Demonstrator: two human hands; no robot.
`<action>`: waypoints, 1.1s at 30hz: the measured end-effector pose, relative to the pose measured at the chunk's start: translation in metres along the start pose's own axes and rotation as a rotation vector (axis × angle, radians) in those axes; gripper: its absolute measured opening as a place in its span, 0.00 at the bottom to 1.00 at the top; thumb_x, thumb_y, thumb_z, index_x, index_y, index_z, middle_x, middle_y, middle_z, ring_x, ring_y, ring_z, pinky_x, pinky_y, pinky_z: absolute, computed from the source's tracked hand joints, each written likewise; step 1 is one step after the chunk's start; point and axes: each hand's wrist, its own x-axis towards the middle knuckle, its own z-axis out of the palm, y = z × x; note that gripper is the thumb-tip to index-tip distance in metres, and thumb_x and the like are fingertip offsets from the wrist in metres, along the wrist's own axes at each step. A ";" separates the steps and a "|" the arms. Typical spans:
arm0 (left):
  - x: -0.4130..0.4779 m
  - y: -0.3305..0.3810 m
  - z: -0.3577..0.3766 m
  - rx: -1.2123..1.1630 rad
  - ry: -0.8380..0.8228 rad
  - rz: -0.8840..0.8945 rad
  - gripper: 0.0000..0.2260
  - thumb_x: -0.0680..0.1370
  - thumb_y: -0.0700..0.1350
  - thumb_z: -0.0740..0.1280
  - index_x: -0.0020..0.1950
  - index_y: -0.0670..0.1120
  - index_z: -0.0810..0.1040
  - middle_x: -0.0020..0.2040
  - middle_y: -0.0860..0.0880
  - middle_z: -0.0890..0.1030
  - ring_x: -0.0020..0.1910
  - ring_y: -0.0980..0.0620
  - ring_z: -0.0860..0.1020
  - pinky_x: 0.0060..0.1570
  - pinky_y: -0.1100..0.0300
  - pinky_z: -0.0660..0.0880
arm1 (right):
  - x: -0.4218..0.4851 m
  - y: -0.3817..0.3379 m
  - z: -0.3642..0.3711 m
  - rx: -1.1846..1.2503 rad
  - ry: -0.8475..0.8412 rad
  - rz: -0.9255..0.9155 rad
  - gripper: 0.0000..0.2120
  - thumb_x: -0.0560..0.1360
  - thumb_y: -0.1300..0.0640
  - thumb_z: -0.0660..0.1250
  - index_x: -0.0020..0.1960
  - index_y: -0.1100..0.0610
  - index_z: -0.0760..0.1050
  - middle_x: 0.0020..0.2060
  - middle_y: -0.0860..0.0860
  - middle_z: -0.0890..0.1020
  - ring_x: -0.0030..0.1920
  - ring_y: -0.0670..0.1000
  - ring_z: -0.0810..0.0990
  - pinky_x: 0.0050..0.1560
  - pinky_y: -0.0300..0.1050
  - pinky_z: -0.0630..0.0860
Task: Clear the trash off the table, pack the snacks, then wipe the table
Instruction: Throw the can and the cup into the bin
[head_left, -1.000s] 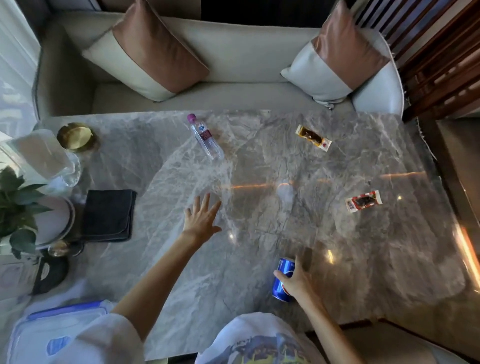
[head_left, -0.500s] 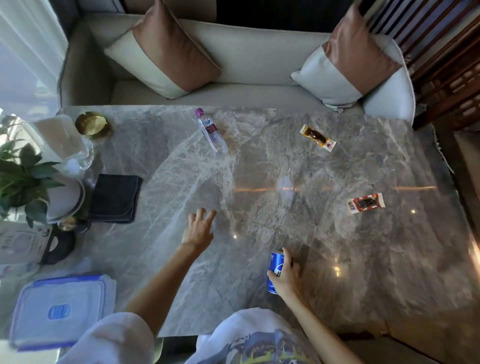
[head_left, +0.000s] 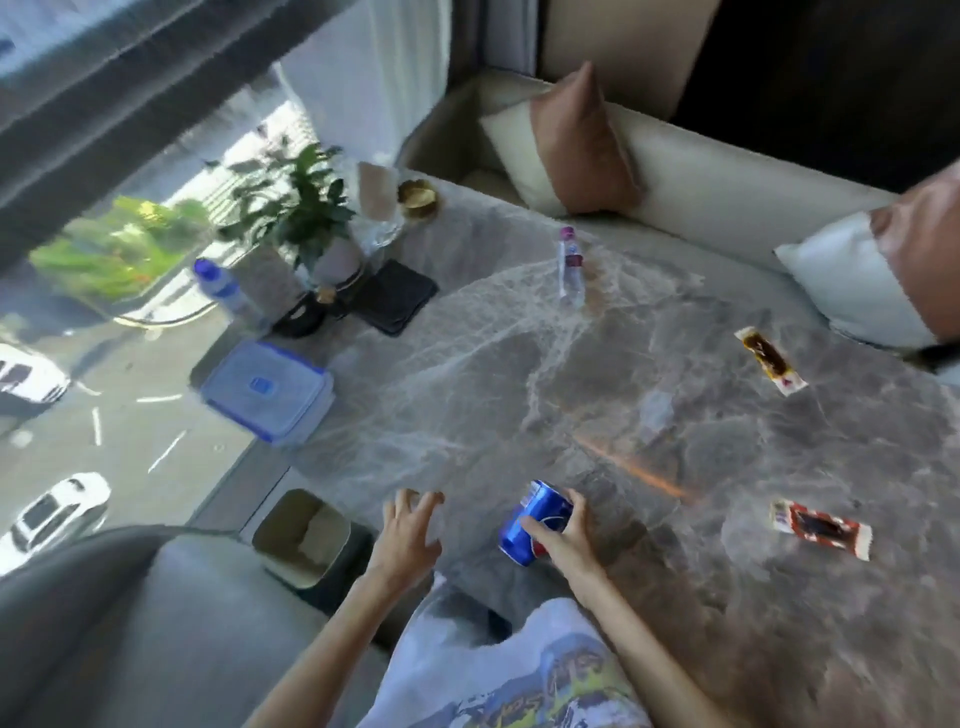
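My right hand (head_left: 563, 540) grips a blue soda can (head_left: 530, 522), tilted, near the front edge of the grey marble table (head_left: 519, 374). My left hand (head_left: 405, 535) lies beside it, fingers spread, holding nothing. An open bin (head_left: 301, 538) stands on the floor just left of my left hand. A small plastic water bottle (head_left: 569, 265) lies at the far side. Two snack packets rest to the right: a yellow one (head_left: 771, 358) and a red one (head_left: 818, 527). A lidded plastic box (head_left: 267, 392) with blue trim and a folded dark cloth (head_left: 397, 296) sit at the left.
A potted plant (head_left: 306, 213), a glass jar (head_left: 379, 208), a gold dish (head_left: 418, 200) and a blue-capped bottle (head_left: 223, 288) crowd the table's far left. A sofa with cushions (head_left: 582, 150) runs along the far side. A window is on the left.
My view has swung left, bringing the bin and window into sight. My right hand has lifted and tilted the can leftward. My left hand has drawn back to the front edge.
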 end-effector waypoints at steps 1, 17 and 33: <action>-0.017 -0.005 0.001 -0.027 0.048 -0.031 0.28 0.73 0.42 0.69 0.70 0.55 0.66 0.65 0.47 0.64 0.64 0.45 0.66 0.60 0.54 0.71 | -0.003 0.000 0.007 0.033 -0.058 0.014 0.27 0.71 0.65 0.73 0.62 0.51 0.63 0.52 0.50 0.76 0.48 0.48 0.78 0.49 0.51 0.80; -0.180 -0.123 -0.023 -0.627 0.715 -0.607 0.21 0.75 0.44 0.71 0.65 0.45 0.67 0.58 0.49 0.66 0.59 0.50 0.68 0.56 0.61 0.65 | -0.044 -0.016 0.203 -0.010 -0.721 0.155 0.26 0.73 0.65 0.71 0.60 0.40 0.67 0.59 0.54 0.78 0.50 0.57 0.83 0.45 0.55 0.81; -0.090 -0.398 0.010 -1.347 0.701 -0.889 0.36 0.73 0.42 0.74 0.75 0.53 0.58 0.64 0.43 0.66 0.59 0.48 0.74 0.65 0.53 0.72 | 0.040 0.062 0.487 -0.332 -0.716 0.285 0.17 0.73 0.62 0.71 0.60 0.57 0.74 0.58 0.57 0.80 0.52 0.54 0.83 0.49 0.46 0.82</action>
